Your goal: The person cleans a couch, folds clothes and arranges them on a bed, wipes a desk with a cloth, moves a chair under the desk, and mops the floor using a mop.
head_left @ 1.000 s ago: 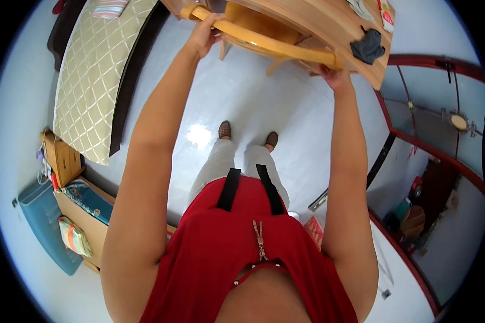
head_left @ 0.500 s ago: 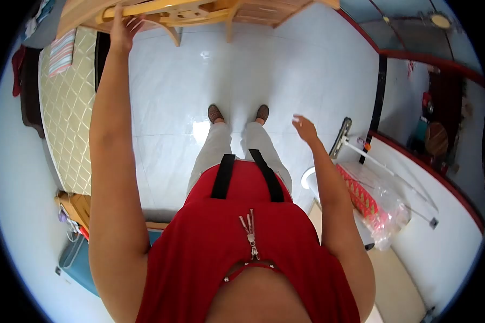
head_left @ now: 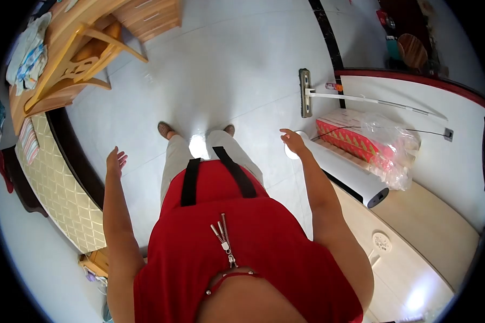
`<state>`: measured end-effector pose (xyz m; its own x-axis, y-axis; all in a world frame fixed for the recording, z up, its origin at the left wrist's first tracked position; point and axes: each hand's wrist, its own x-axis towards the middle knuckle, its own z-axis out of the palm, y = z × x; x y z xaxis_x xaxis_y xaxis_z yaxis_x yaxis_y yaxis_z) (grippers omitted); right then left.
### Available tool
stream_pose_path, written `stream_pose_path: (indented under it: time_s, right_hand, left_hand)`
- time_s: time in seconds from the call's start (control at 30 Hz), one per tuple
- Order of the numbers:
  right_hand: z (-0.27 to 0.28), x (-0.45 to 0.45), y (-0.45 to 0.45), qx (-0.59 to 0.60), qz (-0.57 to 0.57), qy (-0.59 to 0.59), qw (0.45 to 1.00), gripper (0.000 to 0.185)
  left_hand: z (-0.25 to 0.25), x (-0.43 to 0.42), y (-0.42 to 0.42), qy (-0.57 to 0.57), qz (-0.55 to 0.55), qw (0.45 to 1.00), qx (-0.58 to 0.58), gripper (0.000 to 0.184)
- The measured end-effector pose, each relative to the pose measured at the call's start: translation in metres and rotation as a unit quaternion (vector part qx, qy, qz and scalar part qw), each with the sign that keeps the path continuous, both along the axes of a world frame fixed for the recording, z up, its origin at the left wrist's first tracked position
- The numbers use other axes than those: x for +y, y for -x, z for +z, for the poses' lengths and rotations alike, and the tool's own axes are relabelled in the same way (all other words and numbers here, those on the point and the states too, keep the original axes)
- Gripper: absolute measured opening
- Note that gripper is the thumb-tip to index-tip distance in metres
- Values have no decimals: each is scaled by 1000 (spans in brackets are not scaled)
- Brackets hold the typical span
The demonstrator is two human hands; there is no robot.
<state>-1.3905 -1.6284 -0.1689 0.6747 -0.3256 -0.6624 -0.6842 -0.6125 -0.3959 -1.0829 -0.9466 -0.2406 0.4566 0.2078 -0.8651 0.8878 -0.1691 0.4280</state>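
My left hand (head_left: 116, 160) hangs in the air beside the bed (head_left: 56, 183), fingers loosely apart, holding nothing. The wooden chair (head_left: 64, 72) stands beyond it at the upper left, out of its reach. On the other side, my right hand (head_left: 293, 141) is held out with its fingers extended and nothing in them. Below and right of that hand is a tall white cylindrical appliance (head_left: 350, 175), its far end partly hidden by my hand and forearm. A flat-headed mop (head_left: 305, 92) lies further to the right.
A red patterned box (head_left: 344, 137) with clear plastic wrap (head_left: 396, 153) rests by the white wall. A pale wooden cabinet (head_left: 377, 223) stands at the lower right. The desk (head_left: 151, 19) with drawers is at the top left. Glossy floor tiles (head_left: 226, 59) stretch ahead of my feet.
My left hand has let go of the chair's top rail and dropped lower. The view has turned right, shifting the chair and desk left; more of the cabinet and white appliance shows.
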Motion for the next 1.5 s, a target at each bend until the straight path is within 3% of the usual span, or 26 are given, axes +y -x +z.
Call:
stream_pose_path:
  time_s: [0.13,0.2,0.27,0.37,0.43,0.5,0.57,0.67,0.77,0.87,0.9,1.0,1.07,1.13,1.2,1.3,1.47,1.5]
  right_hand:
    - [4,-77,50,-13,-6,24,1000,37]
    - [2,-128,76,-66,35,92,993,33]
    - [30,-165,81,-54,4,132,990,33]
    - [-33,-267,146,-28,139,253,957,35]
    - [30,-265,122,-52,-18,252,966,38]
    - [71,-268,105,42,-108,258,959,39]
    - [61,-300,128,28,-116,285,951,41]
    - [94,-318,132,38,-114,285,951,41]
    - [113,-356,141,89,-146,372,912,43]
    - [130,-417,162,74,-138,387,909,44]
    - [136,-434,162,104,-149,407,895,46]
    - [159,-493,158,156,-135,450,869,47]
    - [167,-541,156,166,-103,486,852,46]
    - [158,-626,162,245,-30,535,808,55]
    - [157,-657,179,243,-8,522,817,59]
    - [152,-732,191,313,73,543,776,63]
    - [159,-770,188,431,111,505,739,71]
    - [152,-786,201,431,112,511,735,80]
  left_hand:
    - [10,-100,43,18,-61,998,12,60]
    - [23,-152,51,42,-123,992,8,61]
    - [41,-202,49,54,-181,982,-12,60]
    - [46,-251,38,48,-272,960,-38,58]
    - [39,-293,23,27,-323,943,-72,54]
    - [19,-319,9,-2,-374,922,-98,52]
    - [12,-349,-4,-45,-403,908,-105,49]
    - [-11,-386,-24,-63,-433,891,-126,48]
    - [-2,-431,-39,-78,-489,853,-166,45]
    - [-1,-464,-37,-75,-481,847,-216,45]
    - [23,-483,-33,-57,-464,867,-172,45]
    - [16,-493,-7,-72,-442,868,-215,45]
    - [-7,-490,17,-105,-426,874,-207,45]
    - [-11,-499,70,-212,-423,862,-183,44]
    - [-3,-503,94,-228,-402,871,-166,44]
    - [-15,-511,171,-223,-374,884,-173,46]
    - [28,-573,250,-170,-392,899,-93,46]
    - [34,-582,257,-165,-409,895,-74,45]
